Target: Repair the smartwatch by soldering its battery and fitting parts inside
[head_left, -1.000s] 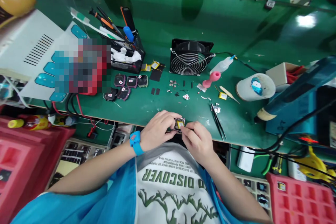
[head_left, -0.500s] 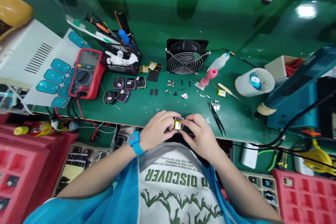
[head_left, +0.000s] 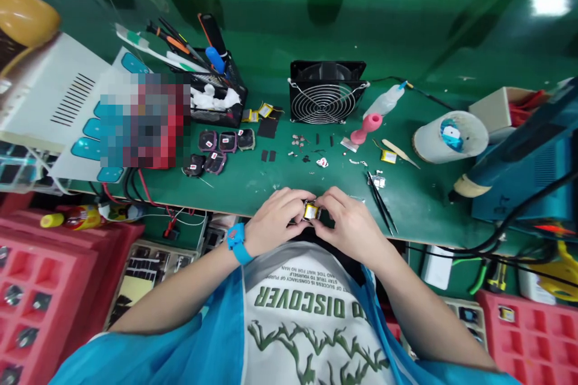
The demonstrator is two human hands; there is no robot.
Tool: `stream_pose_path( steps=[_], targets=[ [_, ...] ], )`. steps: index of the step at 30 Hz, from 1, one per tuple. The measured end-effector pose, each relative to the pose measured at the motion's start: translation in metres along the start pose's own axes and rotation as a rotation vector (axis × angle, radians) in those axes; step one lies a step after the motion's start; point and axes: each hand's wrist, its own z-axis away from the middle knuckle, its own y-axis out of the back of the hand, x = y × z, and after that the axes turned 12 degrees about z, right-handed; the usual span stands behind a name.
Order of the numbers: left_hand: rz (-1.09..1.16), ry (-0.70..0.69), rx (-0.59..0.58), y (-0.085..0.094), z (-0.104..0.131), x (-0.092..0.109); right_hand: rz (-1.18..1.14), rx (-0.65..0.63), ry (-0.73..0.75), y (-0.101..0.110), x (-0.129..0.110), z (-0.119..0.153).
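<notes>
At the bench's front edge, both hands hold a small smartwatch body with a silver, yellow-edged battery showing in its upturned face. My left hand, with a blue band on its wrist, pinches the left side between thumb and fingers. From the right, my right hand closes its thumb and fingertips on the other side. Some of the body's rim is hidden by the fingers. Black tweezers lie to the right of my right hand. Ahead of the hands, small loose parts are scattered on the green bench.
Several dark watch bodies lie left of centre. A fan stands behind the parts, with a pink-based bottle beside it. A white cup and a blue tool occupy the right. Pink trays flank the bench.
The view has shifted slightly, so most things appear a little to the right. My right fingers have drawn in along the watch body's right side, and the battery is more uncovered.
</notes>
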Motion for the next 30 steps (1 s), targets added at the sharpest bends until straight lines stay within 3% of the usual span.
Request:
stream_pose_path(
  steps=[18,30],
  targets=[
    [-0.053,-0.125,0.033,-0.002,0.0,-0.004,-0.21,-0.239,-0.125,0.01,0.003,-0.004],
    [-0.167,-0.254,0.061,-0.003,0.001,-0.01,-0.362,-0.147,-0.099,0.008,0.014,0.003]
  ],
)
